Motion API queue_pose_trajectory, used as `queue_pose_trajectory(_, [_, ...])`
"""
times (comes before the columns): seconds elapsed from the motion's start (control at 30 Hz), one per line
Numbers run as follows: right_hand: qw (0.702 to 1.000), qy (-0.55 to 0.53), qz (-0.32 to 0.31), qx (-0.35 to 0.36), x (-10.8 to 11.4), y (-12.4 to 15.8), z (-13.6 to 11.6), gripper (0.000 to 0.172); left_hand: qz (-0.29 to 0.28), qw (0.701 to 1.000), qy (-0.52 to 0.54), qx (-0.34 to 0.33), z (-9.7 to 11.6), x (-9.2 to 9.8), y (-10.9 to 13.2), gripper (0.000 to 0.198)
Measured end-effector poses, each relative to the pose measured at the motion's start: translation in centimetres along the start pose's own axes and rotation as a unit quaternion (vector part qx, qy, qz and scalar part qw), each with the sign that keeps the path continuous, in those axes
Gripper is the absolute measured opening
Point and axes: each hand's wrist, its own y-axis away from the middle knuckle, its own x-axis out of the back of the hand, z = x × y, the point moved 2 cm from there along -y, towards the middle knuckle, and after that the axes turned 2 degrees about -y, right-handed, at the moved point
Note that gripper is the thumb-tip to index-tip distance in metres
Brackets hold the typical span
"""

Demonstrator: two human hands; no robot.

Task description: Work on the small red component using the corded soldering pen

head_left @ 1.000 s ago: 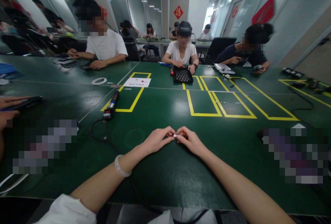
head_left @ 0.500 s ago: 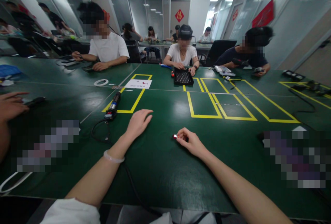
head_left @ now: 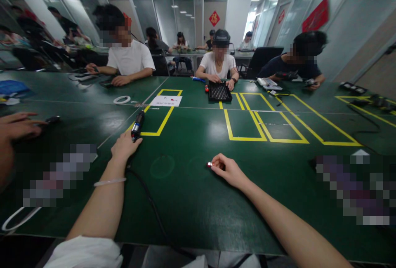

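The left hand (head_left: 125, 146) is covering the near end of the dark tool (head_left: 137, 122), whether gripping I can't tell; the right hand (head_left: 227, 170) is pinching a small part (head_left: 209, 164).

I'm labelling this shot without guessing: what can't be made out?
Head view: item in the right hand, too small to identify.
Head view: dark tool, near end hidden by the left hand.
Head view: white sheet, print too small to read.
Head view: neighbour's arm, cut off by left edge.
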Motion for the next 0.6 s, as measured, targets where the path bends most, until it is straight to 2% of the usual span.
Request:
queue_pose_trajectory(0.2, [1.000,0.004,-0.001,0.002,0.0,0.0,0.1,0.017,0.005,1.000,-0.002,0.003,0.1,-0.3,-0.4,0.068])
queue_pose_trajectory(0.3, [1.000,0.007,0.001,0.001,0.0,-0.1,0.1,0.017,0.018,1.000,-0.025,-0.001,1.1,-0.5,0.0,0.067])
queue_pose_trajectory(0.47, [1.000,0.014,-0.001,0.002,0.0,-0.2,0.2,0.018,0.030,0.997,-0.052,-0.039,4.6,-0.6,2.1,0.058])
queue_pose_trajectory(0.6, [1.000,0.019,-0.001,0.003,0.0,-0.1,0.2,0.018,0.022,0.994,-0.047,-0.096,8.0,-0.7,4.2,0.056])
